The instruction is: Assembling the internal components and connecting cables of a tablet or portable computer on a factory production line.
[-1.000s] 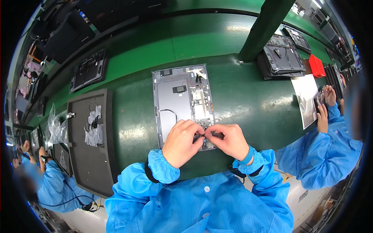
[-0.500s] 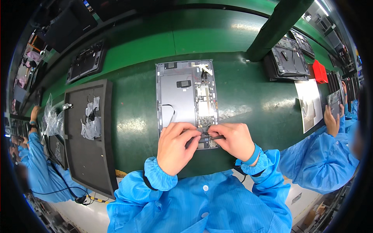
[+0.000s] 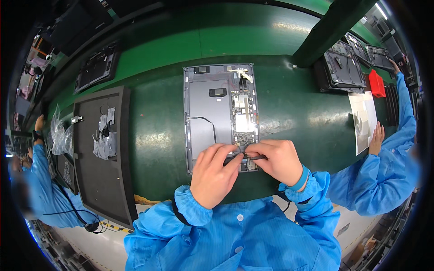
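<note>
An opened grey device casing (image 3: 203, 99), tablet- or laptop-like, lies on the green bench in front of me. A long circuit board (image 3: 243, 117) runs down its right side. From the casing's left edge a thin black cable (image 3: 209, 121) curves across and passes under my left fingers. My left hand (image 3: 211, 174) is closed in a pinch over the board's near end, apparently on that cable. My right hand (image 3: 279, 158) grips a thin dark tool (image 3: 258, 157), like tweezers, its tip meeting the left fingertips. The exact contact point is hidden by the fingers.
To the left stands a dark foam-lined tray (image 3: 97, 176) holding grey film pieces (image 3: 105, 144), with clear plastic bags (image 3: 61, 135) beside it. Stacked casings (image 3: 341, 67), a red bin (image 3: 376, 83) and a white sheet (image 3: 361, 122) are at right. Co-workers in blue sit on both sides.
The black cable now stretches farther right, toward the board. Both my hands have shifted slightly right. The co-worker at right has put an arm out to the far casings.
</note>
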Demonstrator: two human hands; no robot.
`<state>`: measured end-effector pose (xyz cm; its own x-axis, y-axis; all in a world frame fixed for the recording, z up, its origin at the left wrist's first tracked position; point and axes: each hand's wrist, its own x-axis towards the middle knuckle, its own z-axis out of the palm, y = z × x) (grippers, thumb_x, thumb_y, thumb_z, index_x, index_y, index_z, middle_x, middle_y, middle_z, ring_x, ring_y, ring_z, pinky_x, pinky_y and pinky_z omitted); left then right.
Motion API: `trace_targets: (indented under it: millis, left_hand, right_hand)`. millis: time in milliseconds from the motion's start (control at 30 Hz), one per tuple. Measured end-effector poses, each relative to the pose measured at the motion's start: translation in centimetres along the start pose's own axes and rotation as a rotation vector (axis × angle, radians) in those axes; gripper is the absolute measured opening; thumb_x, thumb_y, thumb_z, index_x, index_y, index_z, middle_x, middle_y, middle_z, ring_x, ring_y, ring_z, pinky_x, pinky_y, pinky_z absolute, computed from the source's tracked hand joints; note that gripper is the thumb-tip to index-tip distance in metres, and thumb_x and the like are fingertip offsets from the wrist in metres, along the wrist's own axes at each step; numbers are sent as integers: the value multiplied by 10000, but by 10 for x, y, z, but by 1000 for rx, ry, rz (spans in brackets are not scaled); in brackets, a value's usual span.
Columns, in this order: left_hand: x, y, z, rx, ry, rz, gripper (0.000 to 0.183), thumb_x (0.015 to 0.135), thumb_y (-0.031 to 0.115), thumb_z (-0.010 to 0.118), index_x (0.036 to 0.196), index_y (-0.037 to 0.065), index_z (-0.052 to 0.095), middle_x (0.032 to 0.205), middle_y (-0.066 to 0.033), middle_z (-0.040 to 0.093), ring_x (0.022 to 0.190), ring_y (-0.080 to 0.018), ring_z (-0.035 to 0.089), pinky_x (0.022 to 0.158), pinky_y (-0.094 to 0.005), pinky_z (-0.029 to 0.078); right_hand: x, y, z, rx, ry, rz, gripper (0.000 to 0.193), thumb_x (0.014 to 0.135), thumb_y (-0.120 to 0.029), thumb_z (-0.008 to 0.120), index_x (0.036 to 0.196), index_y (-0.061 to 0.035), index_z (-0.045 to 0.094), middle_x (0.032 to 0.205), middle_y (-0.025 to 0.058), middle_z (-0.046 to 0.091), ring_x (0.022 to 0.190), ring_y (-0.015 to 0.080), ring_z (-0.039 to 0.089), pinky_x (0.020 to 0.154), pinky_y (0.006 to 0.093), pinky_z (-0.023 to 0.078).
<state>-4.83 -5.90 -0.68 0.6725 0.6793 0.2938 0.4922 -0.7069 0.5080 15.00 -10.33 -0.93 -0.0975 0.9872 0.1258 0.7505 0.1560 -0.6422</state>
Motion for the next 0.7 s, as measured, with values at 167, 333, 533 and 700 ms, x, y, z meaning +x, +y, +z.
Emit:
trace_targets:
  millis: [167, 333, 533, 700]
  left_hand:
    - [0, 1, 2, 4, -11, -2, 298, 724, 58, 741, 1019, 92, 714, 1111, -60, 618, 1042, -294, 585, 845, -406, 500]
    - [-1, 1, 2, 23, -24, -3, 307, 729, 60, 740, 1031, 104, 710, 1110, -59, 614, 1047, -292, 582, 842, -404, 515]
    - [-2, 8, 3, 94, -42, -10, 386, 701, 48, 731, 1078, 124, 694, 1148, -52, 601, 1064, -283, 583, 836, -403, 525]
    - [-3, 13, 7, 189, -47, -31, 419, 686, 46, 727, 1093, 136, 688, 1145, -59, 594, 1068, -281, 582, 844, -396, 518]
  right_hand:
    - [-1, 5, 3, 142, 8, 58, 203, 725, -87, 734, 925, -112, 714, 802, 65, 689, 684, 289, 658, 596, 379, 535]
    - [1, 0, 2, 86, -9, 47, 194, 722, -97, 740, 914, -108, 717, 808, 72, 690, 686, 300, 652, 597, 378, 532]
    - [3, 5, 8, 278, 56, 122, 153, 764, -17, 721, 913, -52, 717, 665, 95, 634, 564, 199, 602, 535, 301, 483]
    - [3, 2, 7, 345, 127, 301, 153, 827, -49, 696, 979, -50, 703, 645, 106, 615, 531, 159, 572, 521, 289, 460]
